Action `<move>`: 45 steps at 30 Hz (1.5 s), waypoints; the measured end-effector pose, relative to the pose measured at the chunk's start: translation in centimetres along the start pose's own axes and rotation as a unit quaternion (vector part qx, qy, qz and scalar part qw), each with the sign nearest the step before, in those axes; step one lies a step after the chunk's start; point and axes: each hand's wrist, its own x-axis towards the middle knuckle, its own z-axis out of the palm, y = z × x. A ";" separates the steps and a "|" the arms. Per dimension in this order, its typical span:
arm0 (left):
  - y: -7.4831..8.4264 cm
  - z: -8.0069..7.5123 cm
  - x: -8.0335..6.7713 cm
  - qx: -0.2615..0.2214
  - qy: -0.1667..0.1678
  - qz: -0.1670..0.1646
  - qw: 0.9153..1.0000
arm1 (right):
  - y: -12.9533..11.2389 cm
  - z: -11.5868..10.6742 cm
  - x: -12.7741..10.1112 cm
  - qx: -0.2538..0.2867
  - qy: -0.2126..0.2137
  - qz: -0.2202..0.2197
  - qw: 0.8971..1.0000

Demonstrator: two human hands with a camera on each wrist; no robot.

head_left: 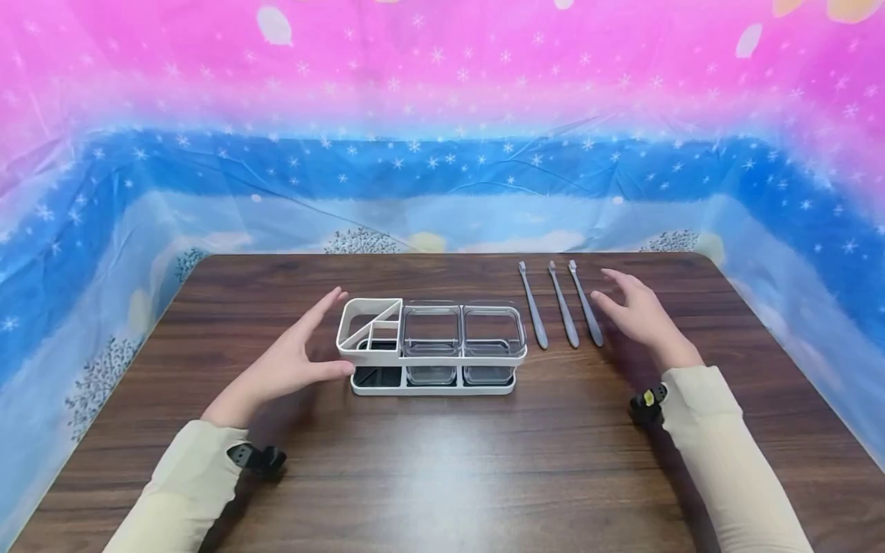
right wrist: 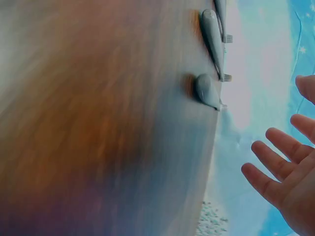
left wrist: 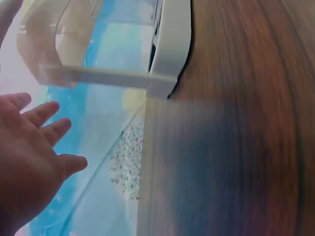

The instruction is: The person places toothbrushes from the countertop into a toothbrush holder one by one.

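The left hand (head_left: pixel 286 361) lies spread, its fingers (head_left: pixel 325 307) straight and released, holding nothing; the thumb tip rests at or just beside the left end of the white rack (head_left: pixel 366 326), and the head view cannot settle whether it touches; the left wrist view shows the same end close above the outstretched fingers (left wrist: pixel 47 112) with a gap between.

The rack stands near the middle of the brown table (head_left: pixel 442 461), upright, with a divided white section at its left end and two clear cups (head_left: pixel 462 342) side by side in the remaining section; by its thin walls it looks light and stiff, likely to slide on the smooth wood if pushed at one end; the cups seem loose in their slots and may rattle or tip out, so a hold on both short ends, or under the base tray, seems safest.

To the right lie three grey toothbrushes (head_left: pixel 561 311), nearly parallel, heads pointing away, apart from the rack; they look thin, light, a little slippery, and best pinched at the thick handle end nearest the person.

The right hand (head_left: pixel 639 311) hovers just beside the rightmost one, fingers (right wrist: pixel 275 164) relaxed and released, gripping nothing; nothing stands between hand and brush; a starry pink and blue sheet (head_left: pixel 442 115) walls the table on three sides.
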 end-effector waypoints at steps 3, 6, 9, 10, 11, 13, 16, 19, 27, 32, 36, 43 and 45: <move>0.0 0.5 0.3 -0.023 0.007 0.009 1.000 | 0.0 0.4 0.9 0.020 -0.001 0.009 1.000; -0.1 0.8 0.6 -0.041 0.005 0.007 0.999 | 0.0 0.7 1.9 0.028 -0.005 0.027 0.999; -0.3 1.1 1.0 -0.063 -0.001 0.006 0.998 | 0.0 0.8 2.7 0.030 -0.005 0.043 0.999; -0.3 1.1 1.0 -0.071 -0.003 0.006 0.997 | -0.1 0.9 2.9 0.030 -0.005 0.048 0.998; -0.3 1.2 1.1 -0.079 -0.005 0.006 0.997 | 0.0 0.9 3.2 0.031 -0.005 0.053 0.998; -0.4 1.4 1.3 -0.096 -0.010 0.008 0.995 | 0.0 1.1 3.5 0.033 -0.009 0.061 0.998; -0.4 1.6 1.3 -0.107 -0.014 0.004 0.994 | 0.1 1.4 4.0 0.039 -0.022 0.078 0.996; -0.5 1.8 1.3 -0.097 -0.012 -0.008 0.995 | 0.2 1.8 4.3 0.040 -0.041 0.095 0.994; -0.6 2.1 1.4 -0.101 -0.002 -0.011 0.995 | 0.1 2.5 4.9 0.028 -0.073 0.130 0.988; -0.5 2.1 1.4 -0.111 0.012 -0.006 0.994 | 0.1 2.7 5.3 0.016 -0.074 0.134 0.988; -0.4 2.2 1.5 -0.119 0.017 -0.007 0.993 | 0.1 2.8 5.5 0.012 -0.078 0.142 0.987; -0.4 2.2 1.6 -0.110 0.020 -0.006 0.994 | -0.2 2.9 5.9 0.003 -0.077 0.158 0.984; -0.5 2.2 1.6 -0.103 0.021 -0.009 0.994 | -0.3 2.9 6.0 -0.002 -0.077 0.159 0.984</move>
